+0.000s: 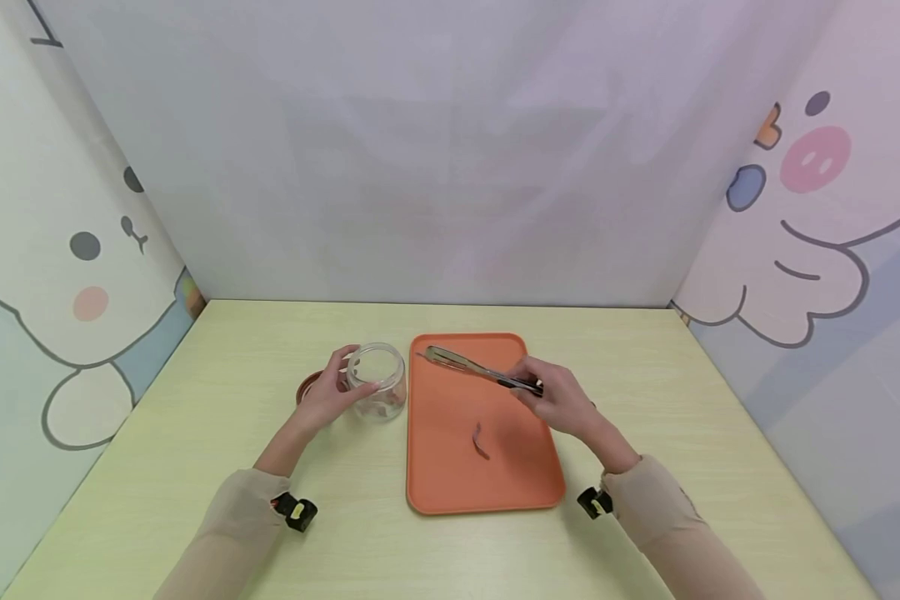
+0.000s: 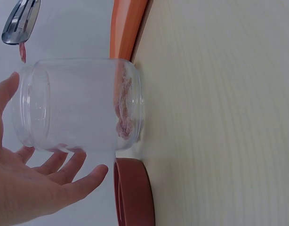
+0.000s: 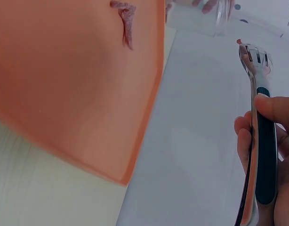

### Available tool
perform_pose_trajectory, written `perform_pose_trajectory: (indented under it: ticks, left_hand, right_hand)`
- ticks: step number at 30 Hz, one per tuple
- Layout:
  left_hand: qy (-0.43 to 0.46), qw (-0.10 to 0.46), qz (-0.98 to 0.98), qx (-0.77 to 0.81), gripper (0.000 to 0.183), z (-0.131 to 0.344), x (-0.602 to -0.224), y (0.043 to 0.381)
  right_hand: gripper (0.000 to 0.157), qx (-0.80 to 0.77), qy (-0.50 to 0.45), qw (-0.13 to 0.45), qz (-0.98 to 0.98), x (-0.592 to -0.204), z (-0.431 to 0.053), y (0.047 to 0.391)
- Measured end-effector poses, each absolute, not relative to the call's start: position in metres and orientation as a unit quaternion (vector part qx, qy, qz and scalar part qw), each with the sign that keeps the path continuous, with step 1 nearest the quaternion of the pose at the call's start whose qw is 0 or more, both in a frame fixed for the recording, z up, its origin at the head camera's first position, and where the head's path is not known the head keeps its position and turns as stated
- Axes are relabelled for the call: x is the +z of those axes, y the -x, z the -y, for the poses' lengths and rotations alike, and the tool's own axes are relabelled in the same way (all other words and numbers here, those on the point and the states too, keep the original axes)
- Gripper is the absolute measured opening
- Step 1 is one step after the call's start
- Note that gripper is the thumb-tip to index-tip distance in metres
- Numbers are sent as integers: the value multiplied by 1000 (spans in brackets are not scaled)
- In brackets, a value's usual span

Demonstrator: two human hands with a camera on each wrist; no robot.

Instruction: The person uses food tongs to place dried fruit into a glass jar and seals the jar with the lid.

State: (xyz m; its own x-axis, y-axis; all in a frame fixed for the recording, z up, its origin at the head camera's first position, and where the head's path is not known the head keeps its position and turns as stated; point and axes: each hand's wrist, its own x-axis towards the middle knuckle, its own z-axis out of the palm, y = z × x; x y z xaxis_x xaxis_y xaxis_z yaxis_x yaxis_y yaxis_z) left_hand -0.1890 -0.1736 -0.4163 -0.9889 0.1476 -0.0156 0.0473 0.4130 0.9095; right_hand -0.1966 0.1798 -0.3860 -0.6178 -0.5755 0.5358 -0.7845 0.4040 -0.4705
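Note:
My left hand [image 1: 326, 403] holds a clear jar [image 2: 83, 106] near its open mouth, thumb on one side and fingers on the other. Inside, reddish shredded pieces [image 2: 124, 128] lie on the jar's bottom. In my right hand [image 1: 557, 397] is a pair of metal tongs [image 1: 456, 360] with dark grips, gripped between thumb and fingers. The tongs' tips pinch a thin reddish strip [image 2: 23, 52], close to the jar's rim in the left wrist view. Another such strip [image 1: 477, 442] lies on the orange tray [image 1: 450, 483] below the tongs.
A brown-red lid [image 2: 135, 193] rests on the table [image 1: 345, 550] beside the jar, partly behind my left hand in the head view. The tray stands immediately right of the jar. A pale curtain [image 1: 450, 167] rises behind the table, with cartoon-printed sheets [image 1: 810, 250] at both sides.

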Motion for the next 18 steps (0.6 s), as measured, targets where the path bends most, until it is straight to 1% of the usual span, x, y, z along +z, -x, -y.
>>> perform_pose_trajectory:
  ticks: [11, 18]
  left_hand:
    - [-57, 45, -841, 537, 81, 173, -416, 188]
    - [-59, 46, -837, 542, 80, 173, -415, 188]
  right_hand:
    - [20, 369, -434, 151, 808, -389, -155, 199]
    - [20, 372, -429, 147, 810, -389, -141, 199]
